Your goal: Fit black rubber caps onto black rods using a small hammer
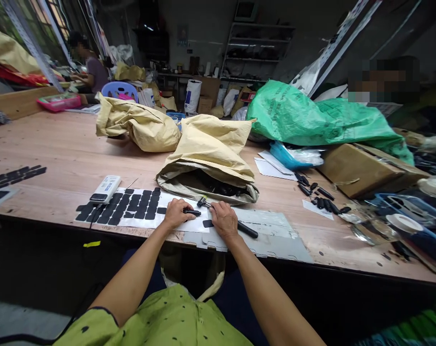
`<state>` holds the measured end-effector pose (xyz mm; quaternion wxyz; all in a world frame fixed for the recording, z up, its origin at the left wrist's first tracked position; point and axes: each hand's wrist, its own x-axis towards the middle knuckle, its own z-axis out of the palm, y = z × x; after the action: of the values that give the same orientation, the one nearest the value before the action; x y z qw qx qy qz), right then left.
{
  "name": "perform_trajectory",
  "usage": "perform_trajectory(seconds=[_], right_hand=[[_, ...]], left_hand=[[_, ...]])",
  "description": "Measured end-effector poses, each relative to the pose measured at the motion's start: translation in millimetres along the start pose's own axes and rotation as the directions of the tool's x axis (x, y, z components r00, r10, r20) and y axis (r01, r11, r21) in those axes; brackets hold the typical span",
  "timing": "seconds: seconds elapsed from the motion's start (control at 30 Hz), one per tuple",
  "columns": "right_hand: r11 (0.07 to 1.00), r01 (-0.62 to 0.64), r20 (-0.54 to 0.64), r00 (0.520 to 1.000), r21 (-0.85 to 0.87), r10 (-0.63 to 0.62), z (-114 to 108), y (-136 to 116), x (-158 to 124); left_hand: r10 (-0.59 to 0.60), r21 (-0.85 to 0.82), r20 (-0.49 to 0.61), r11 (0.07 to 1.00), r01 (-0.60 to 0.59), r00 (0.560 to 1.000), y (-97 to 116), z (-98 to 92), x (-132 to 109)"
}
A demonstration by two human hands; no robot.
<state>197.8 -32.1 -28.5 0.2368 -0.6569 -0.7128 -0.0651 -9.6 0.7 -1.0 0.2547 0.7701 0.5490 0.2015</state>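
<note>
My left hand (177, 214) is closed on a small black elongated piece (192, 212), which points to the right above the white sheet. My right hand (224, 218) is wrapped round a small hammer (247, 229). Its head points toward my left hand, with a yellow face showing, and its black grip sticks out to the right below my wrist. Between and under the hands lies a flat black piece (208, 223). Left of them, several rows of flat black pieces (139, 205) lie on the white sheet. Behind the hands a beige sack (212, 139) gapes toward me, with dark pieces inside.
A white box-shaped device (108, 187) with a cable stands at the left. Loose black pieces (324, 204) are scattered to the right, near a cardboard box (365, 168) and a green sack (290, 115). Clear jars stand far right. Another person (95, 72) sits at the back left.
</note>
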Motion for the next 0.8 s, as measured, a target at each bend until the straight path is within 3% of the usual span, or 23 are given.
perform_trajectory(seconds=[0.3,0.53,0.7,0.8], right_hand=[[0.963,0.05,-0.028,0.999,0.264,-0.045,-30.4,-26.7,-9.3],[0.975,0.041,0.048,0.997,0.218,-0.052,-32.1,-36.1,-20.9],[0.972,-0.024,-0.009,1.0,0.235,0.027,-37.5,-32.2,-20.0],[0.971,-0.029,0.019,1.0,0.238,0.025,-38.2,-28.9,-23.9]], left_hand=[[-0.06,-0.029,-0.004,0.998,0.06,0.998,5.2,0.5,-0.5],[-0.051,0.017,-0.005,0.999,0.051,0.999,3.1,2.1,-0.2],[-0.048,-0.047,-0.026,0.998,0.047,0.999,2.2,3.1,-0.8],[-0.048,-0.053,-0.031,0.998,0.046,0.998,2.3,3.4,-0.9]])
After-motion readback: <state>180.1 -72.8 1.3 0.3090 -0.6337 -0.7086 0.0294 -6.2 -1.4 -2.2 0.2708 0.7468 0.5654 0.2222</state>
